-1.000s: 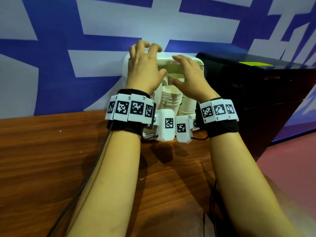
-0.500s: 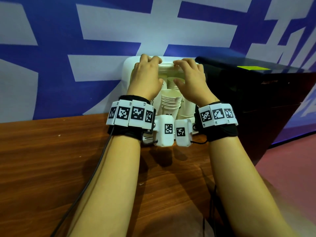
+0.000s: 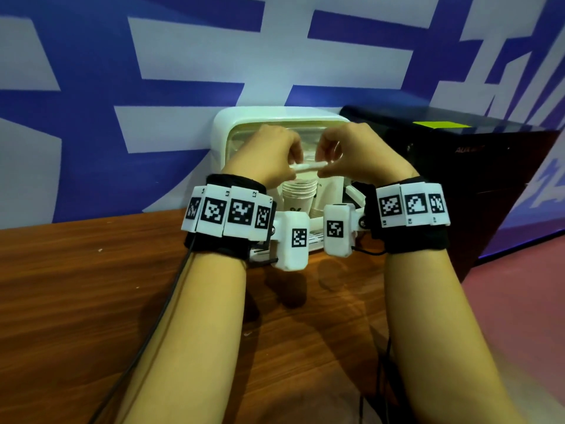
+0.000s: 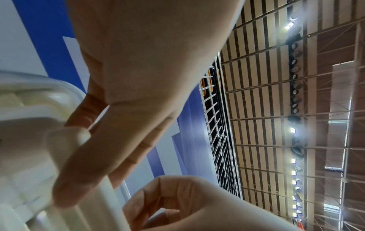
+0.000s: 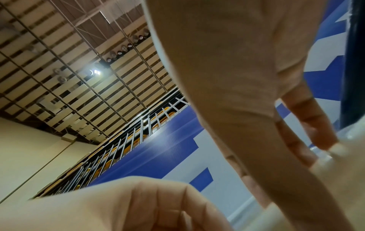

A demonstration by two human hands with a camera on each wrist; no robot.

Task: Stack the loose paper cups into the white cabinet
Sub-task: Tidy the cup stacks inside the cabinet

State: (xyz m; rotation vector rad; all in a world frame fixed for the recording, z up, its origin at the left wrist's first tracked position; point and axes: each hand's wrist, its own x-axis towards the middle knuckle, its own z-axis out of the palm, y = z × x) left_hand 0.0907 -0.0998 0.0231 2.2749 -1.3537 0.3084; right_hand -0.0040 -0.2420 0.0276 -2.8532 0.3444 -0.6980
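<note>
The white cabinet (image 3: 222,130) stands against the blue and white wall, at the back of the wooden table (image 3: 91,286). Its translucent door (image 3: 308,167) hangs about halfway down over the opening. My left hand (image 3: 287,162) and right hand (image 3: 331,162) pinch the door's lower edge side by side. Below that edge a stack of paper cups (image 3: 298,197) stands inside, with another white cup shape to its right. In the left wrist view my fingers (image 4: 82,164) curl over the door's rim (image 4: 29,140). The right wrist view has fingers (image 5: 316,129) on the same white edge (image 5: 335,171).
A black appliance (image 3: 458,154) with a yellow-green sticker stands directly right of the cabinet. The table's right edge drops to a red floor (image 3: 519,286). A black cable (image 3: 159,316) runs along my left forearm. No loose cups show on the table.
Both hands moved down from the top of the cabinet and closed on the door's edge. The door has come down with them and covers the upper part of the opening.
</note>
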